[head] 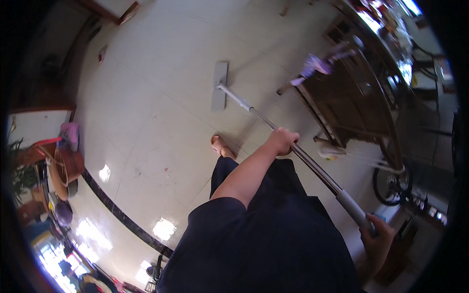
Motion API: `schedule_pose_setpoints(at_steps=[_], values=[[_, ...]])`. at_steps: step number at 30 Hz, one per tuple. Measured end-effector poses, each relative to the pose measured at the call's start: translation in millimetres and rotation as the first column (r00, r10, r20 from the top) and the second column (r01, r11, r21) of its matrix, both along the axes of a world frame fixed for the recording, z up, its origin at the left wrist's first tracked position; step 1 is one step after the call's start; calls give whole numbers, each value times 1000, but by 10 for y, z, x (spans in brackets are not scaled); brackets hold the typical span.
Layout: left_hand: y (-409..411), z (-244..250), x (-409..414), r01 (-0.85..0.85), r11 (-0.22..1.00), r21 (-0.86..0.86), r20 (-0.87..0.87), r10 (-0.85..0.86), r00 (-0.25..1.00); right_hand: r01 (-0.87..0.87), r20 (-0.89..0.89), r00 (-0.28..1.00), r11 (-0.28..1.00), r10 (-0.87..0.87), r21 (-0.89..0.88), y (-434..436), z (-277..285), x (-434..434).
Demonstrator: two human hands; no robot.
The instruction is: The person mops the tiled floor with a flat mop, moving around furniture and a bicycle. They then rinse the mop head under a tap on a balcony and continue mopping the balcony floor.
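A flat mop's grey rectangular head (220, 86) lies on the pale tiled floor (146, 91), ahead of my foot (219, 145). Its metal pole (317, 168) runs diagonally from the head towards the lower right. My left hand (283, 141) is closed round the middle of the pole. At the far end, my right hand (377, 234) grips the grey handle sleeve (353, 209). Both hands' palms are hidden.
A dark wooden piece of furniture (348, 99) stands at the right, with a purple item (317, 66) over its edge. A wheel (392, 185) is behind it. Plant pots (69, 164) and a pink item (70, 133) stand at the left.
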State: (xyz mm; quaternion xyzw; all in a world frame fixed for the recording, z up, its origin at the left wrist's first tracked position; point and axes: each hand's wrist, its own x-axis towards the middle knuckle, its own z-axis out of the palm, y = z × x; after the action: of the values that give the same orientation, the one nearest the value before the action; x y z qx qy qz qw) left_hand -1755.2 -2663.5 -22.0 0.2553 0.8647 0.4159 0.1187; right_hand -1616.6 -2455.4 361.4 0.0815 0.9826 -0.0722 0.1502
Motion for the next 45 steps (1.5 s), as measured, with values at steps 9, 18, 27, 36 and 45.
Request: schedule_pose_setpoints(at_steps=[9, 18, 27, 36, 45], values=[[-1632, -147, -979, -405, 914, -26, -72, 402, 913, -284, -30, 958, 957, 286, 64, -1636, -188, -1093], [-2363, 131, -992, -723, 614, 316, -78, 776, 626, -808, 13, 555, 535, 832, 248, -2257, 340, -1745], [-2648, 207, -236, -852, 479, 211, -67, 877, 477, -942, 83, 317, 303, 945, 146, -2644, 411, -2148], [-2527, -144, -150, -723, 681, -119, 92, 732, 675, -787, -38, 604, 588, 796, -185, -1900, -283, -2596], [-890, 587, -1433, -229, 973, -36, 103, 231, 967, -376, -104, 926, 905, 362, -197, -203, 607, -2600]])
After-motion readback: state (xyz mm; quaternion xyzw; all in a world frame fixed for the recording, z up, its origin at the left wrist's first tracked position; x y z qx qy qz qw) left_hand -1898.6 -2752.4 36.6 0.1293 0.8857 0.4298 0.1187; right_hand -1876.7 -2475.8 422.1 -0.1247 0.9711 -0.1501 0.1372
